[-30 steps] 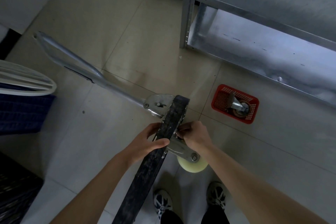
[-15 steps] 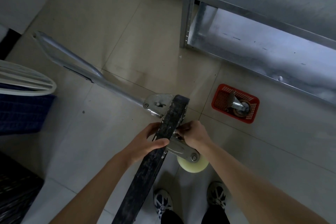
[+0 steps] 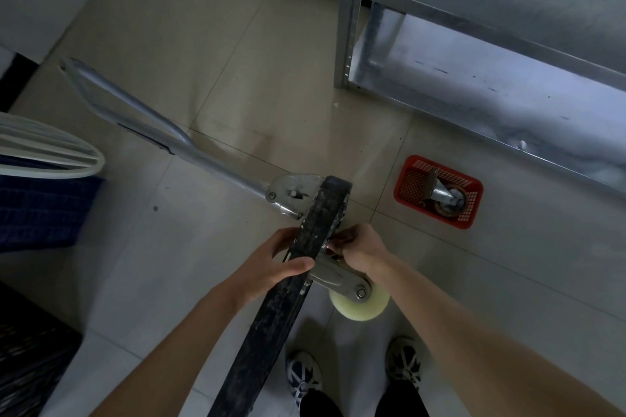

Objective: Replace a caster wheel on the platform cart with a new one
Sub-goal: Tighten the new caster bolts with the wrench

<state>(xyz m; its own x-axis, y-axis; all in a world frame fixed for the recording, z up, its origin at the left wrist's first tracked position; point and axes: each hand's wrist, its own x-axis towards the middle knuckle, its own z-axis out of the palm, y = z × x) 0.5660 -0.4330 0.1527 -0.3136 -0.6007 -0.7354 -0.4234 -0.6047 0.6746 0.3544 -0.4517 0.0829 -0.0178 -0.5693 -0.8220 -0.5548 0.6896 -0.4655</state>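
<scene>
1. While the cart (image 3: 288, 284) stands on edge on the floor (image 3: 210, 54), its handle (image 3: 162, 132) folded out toward the floor's far-left corner, the underside faces right, which brings the caster mount within reach.
2. Left hand (image 3: 271, 267): its grip is clenched round the deck edge, thumb over the top; judged to steady the cart against tipping.
3. Right hand (image 3: 359, 250): fingers curled in at the mounting plate of the pale caster (image 3: 359, 301). Likely turning a fastener, but what they pinch is hidden, so the grip's hold cannot be told.
4. Pale caster: fixed to the cart's underside, just below the right hand and above the person's shoes (image 3: 403, 362). It looks like the new one.
5. Basket (image 3: 437, 191): red, on the floor to the right near the shelf (image 3: 474, 95), well apart from the cart; it holds a darker caster (image 3: 447, 200), probably the old one.
6. Against the earlier frames: nothing has visibly shifted; both hands, cart and basket keep their places.
</scene>
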